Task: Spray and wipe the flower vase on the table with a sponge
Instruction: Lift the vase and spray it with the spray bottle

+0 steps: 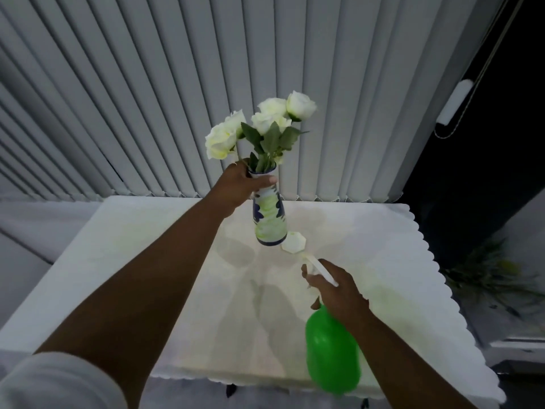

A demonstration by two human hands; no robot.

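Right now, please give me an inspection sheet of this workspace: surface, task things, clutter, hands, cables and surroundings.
Surface: table under a white cloth with a scalloped edge; faint greenish stains and shadows on it.
Job's things: flower vase, white with blue and green pattern, holding white roses, lifted and tilted; green spray bottle with white nozzle close to the vase base. Sponge: nothing seen.
Clutter: nothing seen.
Hands: left hand grips the vase neck; right hand holds the sprayer head.
Cables: a cord hangs by the blinds, upper right.
Surroundings: vertical blinds behind; dark window area and a blurred plant on the right.
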